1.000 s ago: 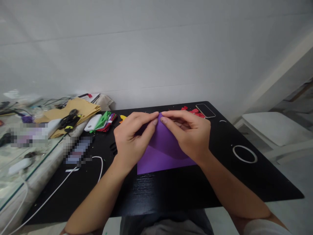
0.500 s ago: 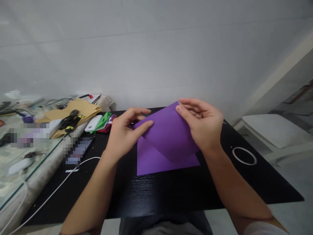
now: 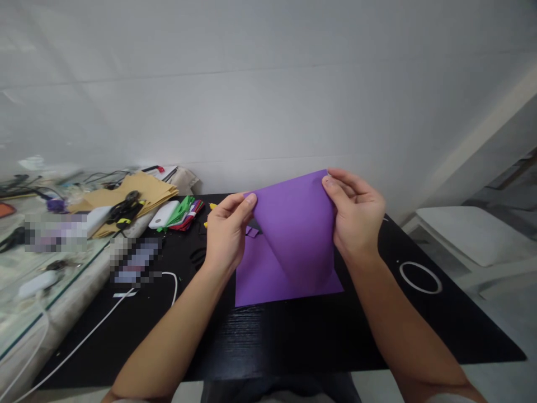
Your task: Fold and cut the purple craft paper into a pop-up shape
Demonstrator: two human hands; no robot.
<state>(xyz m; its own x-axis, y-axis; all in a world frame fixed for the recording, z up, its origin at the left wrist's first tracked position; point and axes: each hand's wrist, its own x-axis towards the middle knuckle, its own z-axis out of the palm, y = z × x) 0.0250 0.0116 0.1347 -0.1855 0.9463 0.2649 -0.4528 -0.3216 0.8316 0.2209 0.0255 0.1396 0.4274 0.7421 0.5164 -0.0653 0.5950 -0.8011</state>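
A purple sheet of paper [image 3: 297,224] is held up between my two hands, its top edge stretched between them and its lower part curving down. My left hand [image 3: 229,229] pinches the upper left corner between thumb and fingers. At the upper right corner, my right hand [image 3: 356,210] grips with thumb in front and fingers behind. Beneath it, a second purple area of paper [image 3: 260,280] lies flat on the black table; whether the two are joined I cannot tell. A small purple scrap [image 3: 251,231] shows behind my left hand.
To the left lie a phone [image 3: 138,260], a white cable [image 3: 88,333], a white device [image 3: 163,215], green and red packets [image 3: 180,214] and brown envelopes [image 3: 146,190]. A white ring [image 3: 420,277] marks the right side of the black table [image 3: 293,336]. Beyond it stands a white stool [image 3: 457,235].
My left hand has turned and now pinches the sheet's corner. My right hand has shifted slightly right. The sheet's top edge is more level and spread wider, and the small scrap has come into view.
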